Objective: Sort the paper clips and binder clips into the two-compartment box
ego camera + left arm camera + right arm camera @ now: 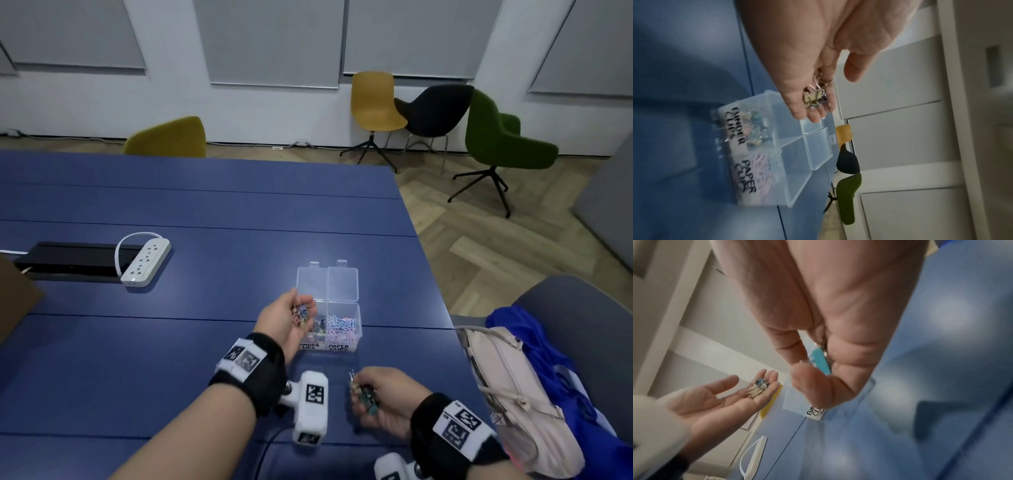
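Your left hand (286,322), palm up with fingers spread, carries binder clips (302,313) just over the box (343,337), so tip them into the binder side next, while your right hand (387,399) grips more clips nearer you.

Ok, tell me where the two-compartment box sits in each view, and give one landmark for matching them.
Head: the two-compartment box sits right of centre on the blue table, just beyond the left hand.
Left wrist: lower centre, turned sideways, under the fingertips, both labels readable.
Right wrist: only a corner shows near centre, mostly behind the right hand.
Shared landmark: the BINDER CLIPS label, seen in all three views.
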Demonstrator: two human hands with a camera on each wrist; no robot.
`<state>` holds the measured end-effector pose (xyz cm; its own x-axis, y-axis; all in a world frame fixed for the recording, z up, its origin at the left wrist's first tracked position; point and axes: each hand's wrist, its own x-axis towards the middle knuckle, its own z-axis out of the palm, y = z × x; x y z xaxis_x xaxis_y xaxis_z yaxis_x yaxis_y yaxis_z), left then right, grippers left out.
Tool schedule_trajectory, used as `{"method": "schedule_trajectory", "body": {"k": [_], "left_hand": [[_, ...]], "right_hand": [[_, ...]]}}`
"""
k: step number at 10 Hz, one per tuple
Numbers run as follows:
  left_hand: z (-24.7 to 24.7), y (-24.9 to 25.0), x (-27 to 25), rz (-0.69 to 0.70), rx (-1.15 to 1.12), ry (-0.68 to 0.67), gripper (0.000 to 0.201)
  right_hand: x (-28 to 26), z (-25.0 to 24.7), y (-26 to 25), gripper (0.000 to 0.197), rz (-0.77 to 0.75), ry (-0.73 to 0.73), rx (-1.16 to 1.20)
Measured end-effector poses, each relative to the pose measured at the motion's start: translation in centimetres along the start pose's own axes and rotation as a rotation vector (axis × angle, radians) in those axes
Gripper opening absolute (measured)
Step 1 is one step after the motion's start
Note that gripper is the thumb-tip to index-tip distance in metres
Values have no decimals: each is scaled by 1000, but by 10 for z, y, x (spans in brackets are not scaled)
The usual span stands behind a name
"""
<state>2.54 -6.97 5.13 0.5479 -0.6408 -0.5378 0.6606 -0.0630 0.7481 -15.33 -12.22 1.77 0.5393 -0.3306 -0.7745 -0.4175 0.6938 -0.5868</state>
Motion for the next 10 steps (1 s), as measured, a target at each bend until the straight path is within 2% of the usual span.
{"method": "schedule_trajectory", "body": {"k": [1, 2, 3, 4, 5, 6, 7, 8, 9, 10], "left_hand": [[10, 3, 19, 105, 213, 53, 37], [13, 5, 24, 125, 314, 13, 50], [7, 7, 25, 138, 275, -6, 59], [-5, 10, 26, 163, 282, 7, 57], [-18, 12, 22, 180, 312, 34, 50], [-34, 11, 17, 186, 389, 87, 46], [-47, 6, 9, 188, 452, 115, 43], [-55, 3, 3, 217, 536, 87, 40], [-60, 1, -2, 238, 652, 20, 35], [-62, -5, -9, 218, 767, -26, 25]], "right_hand": [[5, 0, -18, 20, -70, 53, -39], [7, 3, -39, 21, -138, 80, -129], [8, 15, -62, 23, -204, 98, -243], [8, 35, -83, 24, -252, 138, -388], [15, 56, -104, 18, -285, 170, -438], [18, 65, -122, 23, -349, 227, -795], [24, 66, -139, 42, -292, 257, -590], [17, 64, -142, 33, -296, 279, -650], [1, 53, -137, 9, -314, 297, -748], [-17, 34, -116, 11, -319, 275, -823]]}}
